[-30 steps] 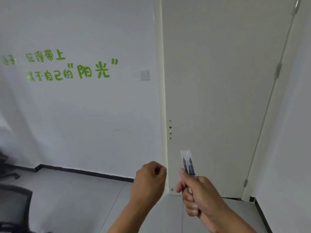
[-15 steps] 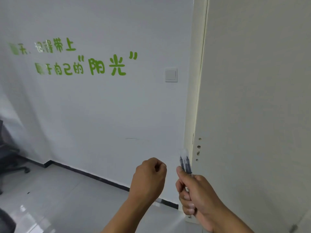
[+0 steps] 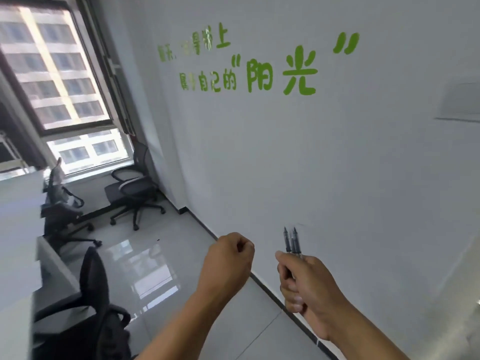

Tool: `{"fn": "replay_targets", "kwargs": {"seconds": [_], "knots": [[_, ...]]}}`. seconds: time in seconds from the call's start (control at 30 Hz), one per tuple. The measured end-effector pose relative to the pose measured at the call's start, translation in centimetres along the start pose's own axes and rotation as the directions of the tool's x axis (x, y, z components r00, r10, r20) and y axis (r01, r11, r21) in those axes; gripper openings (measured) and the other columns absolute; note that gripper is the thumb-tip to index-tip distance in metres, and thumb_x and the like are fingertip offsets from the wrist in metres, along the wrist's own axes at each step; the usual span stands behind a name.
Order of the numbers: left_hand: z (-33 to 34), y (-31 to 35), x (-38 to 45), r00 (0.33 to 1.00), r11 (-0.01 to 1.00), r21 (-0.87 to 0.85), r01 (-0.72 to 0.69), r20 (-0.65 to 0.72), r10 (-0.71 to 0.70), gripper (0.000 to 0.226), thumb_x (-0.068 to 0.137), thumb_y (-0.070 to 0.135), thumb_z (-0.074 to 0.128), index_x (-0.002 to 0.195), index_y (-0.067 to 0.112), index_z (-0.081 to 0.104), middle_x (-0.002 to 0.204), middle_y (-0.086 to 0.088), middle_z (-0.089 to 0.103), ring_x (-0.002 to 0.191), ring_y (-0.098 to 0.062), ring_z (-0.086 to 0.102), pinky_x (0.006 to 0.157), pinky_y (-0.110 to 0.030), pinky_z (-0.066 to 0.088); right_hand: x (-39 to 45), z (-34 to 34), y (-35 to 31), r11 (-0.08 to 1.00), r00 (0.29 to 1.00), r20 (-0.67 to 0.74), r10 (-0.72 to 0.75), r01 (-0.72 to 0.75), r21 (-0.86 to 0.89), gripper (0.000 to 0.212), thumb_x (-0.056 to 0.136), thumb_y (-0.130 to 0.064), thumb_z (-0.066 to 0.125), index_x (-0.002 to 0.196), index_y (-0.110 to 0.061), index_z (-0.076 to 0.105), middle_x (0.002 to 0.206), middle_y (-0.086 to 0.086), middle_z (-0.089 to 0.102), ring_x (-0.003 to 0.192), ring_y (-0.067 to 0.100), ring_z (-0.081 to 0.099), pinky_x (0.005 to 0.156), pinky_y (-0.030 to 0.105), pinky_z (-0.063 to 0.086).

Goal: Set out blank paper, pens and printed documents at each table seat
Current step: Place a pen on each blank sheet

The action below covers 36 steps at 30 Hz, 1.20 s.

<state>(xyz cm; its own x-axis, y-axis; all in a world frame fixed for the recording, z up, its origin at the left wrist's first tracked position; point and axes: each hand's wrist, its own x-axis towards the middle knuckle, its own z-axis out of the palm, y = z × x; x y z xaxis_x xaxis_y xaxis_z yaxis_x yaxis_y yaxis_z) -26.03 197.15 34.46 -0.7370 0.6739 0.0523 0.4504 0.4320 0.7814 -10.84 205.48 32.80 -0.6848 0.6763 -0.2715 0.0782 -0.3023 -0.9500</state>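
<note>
Head view: R hand [image 3: 309, 287] grips pens [image 3: 292, 241], L hand [image 3: 228, 258] fisted empty; carry step, next reach table [image 3: 15, 229] seats.

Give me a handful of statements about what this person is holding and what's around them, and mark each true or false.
1. The right hand grips a small bunch of pens with their tips pointing up. True.
2. The left hand holds a sheet of blank paper. False: it is a closed fist with nothing showing in its grip.
3. Green lettering is on the white wall. True.
4. The pens are lying on a table. False: they are held in the air in front of the wall.
5. Black office chairs stand on the glossy tiled floor near the window. True.
</note>
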Motion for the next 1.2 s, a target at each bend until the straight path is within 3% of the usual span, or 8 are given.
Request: {"fn": "replay_targets", "kwargs": {"seconds": [0.07,0.2,0.3,0.7,0.97,1.2], "knots": [[-1.6,-1.7,2.5,0.995,0.997,0.005,0.078,-0.062,-0.077,0.024,0.101,0.024,0.055,0.088,0.014,0.072,0.082,-0.001,0.077,0.065,-0.017,0.067,0.06,-0.035,0.057,4.3,2.2,-0.7,0.999,0.996,0.085,0.03,-0.029,-0.015,0.036,0.102,-0.026,0.063,0.072,-0.01,0.05,0.064,0.009,0.026,0.053,0.019,0.019,0.052,0.03,0.019],[-5.6,-5.5,6.9,0.957,0.978,0.02,0.206,-0.213,-0.197,0.024,0.101,0.026,0.055,0.091,0.016,0.074,0.085,0.004,0.077,0.082,-0.019,0.075,0.079,-0.044,0.066,11.4,8.3,-1.4,0.993,0.958,0.274,0.085,-0.061,-0.097,0.036,0.102,-0.028,0.062,0.07,-0.013,0.052,0.061,0.007,0.029,0.051,0.018,0.022,0.05,0.028,0.022],[-8.5,-8.6,10.2,0.922,0.968,0.003,0.252,-0.305,-0.239,0.022,0.1,0.027,0.057,0.087,0.02,0.073,0.082,0.007,0.076,0.08,-0.015,0.074,0.079,-0.044,0.065,15.9,13.0,-1.7,0.992,0.923,0.375,0.09,-0.048,-0.12,0.032,0.1,-0.025,0.062,0.072,-0.012,0.052,0.063,0.008,0.027,0.054,0.019,0.02,0.051,0.03,0.021],[-20.3,-22.3,27.6,0.807,0.929,-0.092,0.359,-0.469,-0.358,0.026,0.106,0.027,0.059,0.088,0.016,0.073,0.079,0.001,0.075,0.078,-0.021,0.074,0.074,-0.046,0.065,35.0,33.2,-3.7,0.965,0.834,0.527,0.163,-0.023,-0.262,0.035,0.1,-0.02,0.059,0.068,-0.014,0.047,0.061,0.006,0.028,0.054,0.019,0.019,0.051,0.03,0.021],[-27.3,-26.1,37.8,0.756,0.916,-0.114,0.385,-0.531,-0.384,0.026,0.108,0.025,0.059,0.087,0.021,0.074,0.08,0.008,0.075,0.075,-0.012,0.072,0.07,-0.03,0.063,45.9,42.7,-6.6,0.966,0.772,0.613,0.168,-0.003,-0.26,0.036,0.099,-0.02,0.06,0.065,-0.016,0.047,0.06,0.005,0.027,0.053,0.02,0.019,0.052,0.03,0.02],[-29.5,-30.2,49.7,0.68,0.882,-0.133,0.453,-0.588,-0.438,0.027,0.109,0.028,0.059,0.088,0.018,0.073,0.081,0.001,0.074,0.079,-0.018,0.074,0.076,-0.04,0.067,59.1,48.7,-7.3,0.959,0.686,0.698,0.207,-0.001,-0.283,0.039,0.101,-0.023,0.061,0.065,-0.016,0.048,0.059,0.005,0.03,0.051,0.019,0.021,0.05,0.029,0.022]]}}
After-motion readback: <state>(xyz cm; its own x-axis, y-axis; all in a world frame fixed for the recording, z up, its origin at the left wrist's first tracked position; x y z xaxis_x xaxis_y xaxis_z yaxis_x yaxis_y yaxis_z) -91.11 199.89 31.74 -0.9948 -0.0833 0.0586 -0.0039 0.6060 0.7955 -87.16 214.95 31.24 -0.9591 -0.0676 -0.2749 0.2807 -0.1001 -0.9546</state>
